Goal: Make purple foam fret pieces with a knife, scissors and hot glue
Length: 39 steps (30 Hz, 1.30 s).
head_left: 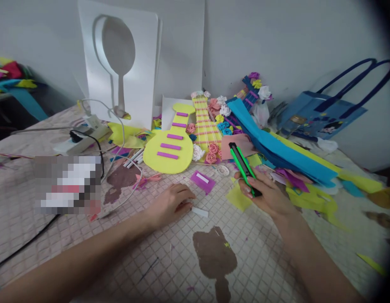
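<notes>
My right hand (267, 191) is wrapped around a green and black utility knife (243, 168), which points up and away to the left. My left hand (176, 202) rests low over the table with its fingers curled. A small white paper strip (201, 212) sticks out from its thumb and fingertips, and they appear to pinch its end. Just beyond lies a purple paper piece (202, 182) with a white strip on it. Behind that is a yellow ukulele-shaped cutout (168, 152) with purple bars across it. A yellow paper piece (239, 198) lies beside the knife.
Paper-flower decorations (212, 153) and a blue crepe paper roll (279, 147) stand behind. A white board (141, 84) with a cut-out shape leans on the wall. Left are a power strip (71, 143) and cords; right, a blue bag (324, 111). The tablecloth (134, 252) has brown worn patches.
</notes>
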{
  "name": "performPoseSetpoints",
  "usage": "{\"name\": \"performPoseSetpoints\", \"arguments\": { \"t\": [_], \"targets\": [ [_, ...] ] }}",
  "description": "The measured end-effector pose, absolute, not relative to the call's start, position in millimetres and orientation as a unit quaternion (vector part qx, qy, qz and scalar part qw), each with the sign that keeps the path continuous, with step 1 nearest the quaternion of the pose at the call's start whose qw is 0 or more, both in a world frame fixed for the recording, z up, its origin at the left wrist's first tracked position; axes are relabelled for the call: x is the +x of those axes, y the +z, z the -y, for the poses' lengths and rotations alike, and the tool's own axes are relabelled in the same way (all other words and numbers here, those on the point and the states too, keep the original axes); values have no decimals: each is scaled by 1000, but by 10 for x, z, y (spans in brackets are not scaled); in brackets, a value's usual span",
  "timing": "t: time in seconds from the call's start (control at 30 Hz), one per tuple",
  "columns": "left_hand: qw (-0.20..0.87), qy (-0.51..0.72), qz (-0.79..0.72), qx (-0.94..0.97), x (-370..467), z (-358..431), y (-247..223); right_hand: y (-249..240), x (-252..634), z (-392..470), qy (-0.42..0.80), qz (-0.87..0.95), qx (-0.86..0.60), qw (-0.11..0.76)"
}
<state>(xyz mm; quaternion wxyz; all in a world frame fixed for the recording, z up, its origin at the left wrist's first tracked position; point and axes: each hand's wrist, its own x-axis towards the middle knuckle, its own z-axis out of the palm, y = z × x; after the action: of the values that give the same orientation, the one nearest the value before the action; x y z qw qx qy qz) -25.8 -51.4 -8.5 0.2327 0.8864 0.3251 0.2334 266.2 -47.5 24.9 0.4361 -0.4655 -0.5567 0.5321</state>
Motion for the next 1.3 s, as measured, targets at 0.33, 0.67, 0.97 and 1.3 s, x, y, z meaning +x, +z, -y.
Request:
{"name": "performPoseSetpoints", "arguments": {
  "t": [0.33,0.67,0.97,1.3],
  "targets": [
    [234,229,-320,889,-265,504,-92,245,2529,559,571,546,-457,408],
    [239,233,-321,886,-267,498,-51,238,2440,602,573,563,-457,382],
    [234,223,-315,892,-285,493,-70,210,2380,630,606,552,-440,365],
    [235,215,-310,896,-290,474,-78,199,2388,627,608,544,-455,355]
  ]
}}
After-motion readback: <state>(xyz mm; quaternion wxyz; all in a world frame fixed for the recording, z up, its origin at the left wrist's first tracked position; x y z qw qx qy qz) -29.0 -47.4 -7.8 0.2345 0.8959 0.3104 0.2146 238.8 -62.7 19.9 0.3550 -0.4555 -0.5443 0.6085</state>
